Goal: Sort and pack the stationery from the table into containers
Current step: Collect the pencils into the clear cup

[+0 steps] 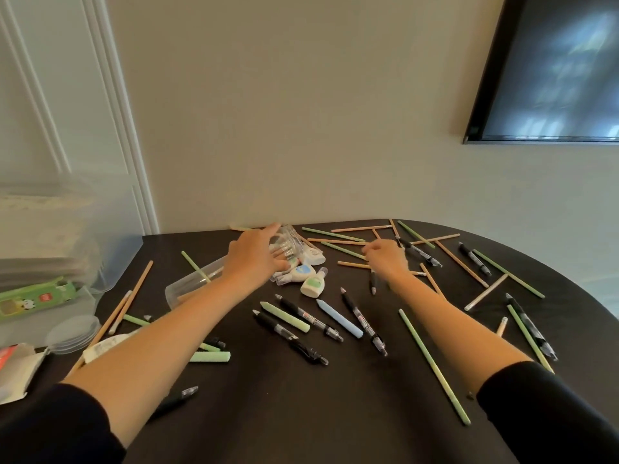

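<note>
A dark, matte table [268, 413] with a rounded far edge is strewn with stationery: thin pencils [433, 367] in pale green and bare wood tones, glossy black pens [310, 318] with clear barrels, and blunt pastel sticks, one green [284, 316] and one blue [340, 318]. Near the far middle, the left hand [254, 257] has its grip closed round a clear container [288, 242] of ribbed, glassy plastic, thumb over the top and fingers below. The container is blurred and its exact shape is hard to make out. Just in front of it lie small white correction tapes [311, 285] with blue and green labels. The right hand [388, 259] rests among crossed pencils with fingers curled; whether its grip holds one cannot be told. A clear tub [187, 291] lies on its side under the left forearm, partly hidden. At the left edge stand a green printed box [37, 299], a stack of round translucent lids [72, 333] and hazy stacked plastic boxes [43, 236], cut off by the frame. A dark screen [552, 68] hangs on the wall, also cut off.
</note>
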The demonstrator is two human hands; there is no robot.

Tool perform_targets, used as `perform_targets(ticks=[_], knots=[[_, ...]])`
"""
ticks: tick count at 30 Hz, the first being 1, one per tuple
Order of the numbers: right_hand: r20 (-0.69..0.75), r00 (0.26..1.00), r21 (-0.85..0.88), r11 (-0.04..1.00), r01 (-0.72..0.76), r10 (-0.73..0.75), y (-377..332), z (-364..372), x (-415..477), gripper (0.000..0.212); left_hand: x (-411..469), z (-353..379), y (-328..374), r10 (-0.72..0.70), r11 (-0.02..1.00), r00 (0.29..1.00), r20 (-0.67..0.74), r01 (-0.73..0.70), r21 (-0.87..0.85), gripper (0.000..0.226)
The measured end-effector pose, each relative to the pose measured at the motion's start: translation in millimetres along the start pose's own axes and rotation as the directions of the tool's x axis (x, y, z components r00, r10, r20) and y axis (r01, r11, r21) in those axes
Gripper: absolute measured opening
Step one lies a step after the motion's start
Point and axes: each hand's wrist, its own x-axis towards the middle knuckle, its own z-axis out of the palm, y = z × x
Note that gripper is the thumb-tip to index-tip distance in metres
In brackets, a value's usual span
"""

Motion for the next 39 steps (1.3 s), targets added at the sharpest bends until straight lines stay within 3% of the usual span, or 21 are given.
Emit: perform_targets(ticks=[3,7,11,15,18,20,22,26,28,31,35,39], knots=[[0.003,1.000,-0.373,0.928,0.004,-0.003,34.3,-19.8,25.1,0.026,15.6,13.3,7.5,0.017,1.000,1.000,0.010,-0.017,0.018,0.076],[0.075,0.995,-0.666,0.746,-0.005,0.073,52.6,-29.3,42.6,0.029,32.9,28.2,13.3,0.027,0.999,0.999,0.026,-0.028,0.023,0.077],[0.109,0.990,-0.735,0.678,0.023,0.085,59.8,-26.3,52.8,0.030,45.8,41.7,16.2,0.010,0.999,0.999,0.051,-0.012,0.041,0.079],[0.178,0.983,-0.699,0.708,0.100,0.037,57.8,-19.7,60.5,0.030,47.0,48.7,20.3,0.007,0.998,0.998,0.060,-0.011,0.061,0.078],[0.232,0.973,-0.604,0.784,0.143,0.001,53.3,-15.4,59.0,0.022,45.2,49.8,23.9,0.009,0.998,0.998,0.054,-0.012,0.064,0.078],[0.215,0.976,-0.416,0.900,0.129,-0.041,49.2,-11.4,56.7,0.009,44.2,48.9,24.9,0.009,0.998,0.999,0.052,-0.012,0.060,0.077],[0.136,0.987,-0.221,0.968,0.119,-0.090,43.8,-8.7,53.2,0.011,43.4,47.2,24.4,0.006,0.998,0.999,0.052,-0.010,0.066,0.077],[-0.089,0.992,0.072,0.993,0.095,-0.089,28.5,-12.4,40.4,0.010,38.0,43.4,21.4,-0.004,0.997,0.999,0.049,0.000,0.078,0.078],[-0.125,0.992,0.281,0.958,0.054,-0.019,18.1,-17.3,33.5,0.010,34.3,40.3,19.2,-0.011,0.998,0.999,0.040,0.009,0.063,0.078],[0.016,0.999,0.563,0.826,0.020,-0.035,0.1,-28.8,19.2,0.010,27.4,30.9,14.3,-0.004,1.000,1.000,0.006,0.004,0.021,0.076],[0.191,0.971,0.564,0.825,0.012,-0.144,-12.3,-33.2,-3.4,0.011,15.1,11.3,5.8,-0.019,0.999,0.998,-0.053,0.017,-0.047,0.064],[0.269,0.945,0.579,0.815,-0.005,-0.185,-18.5,-25.9,-18.8,0.015,3.7,-4.8,-5.0,-0.102,0.990,0.988,-0.119,0.089,-0.106,0.057]])
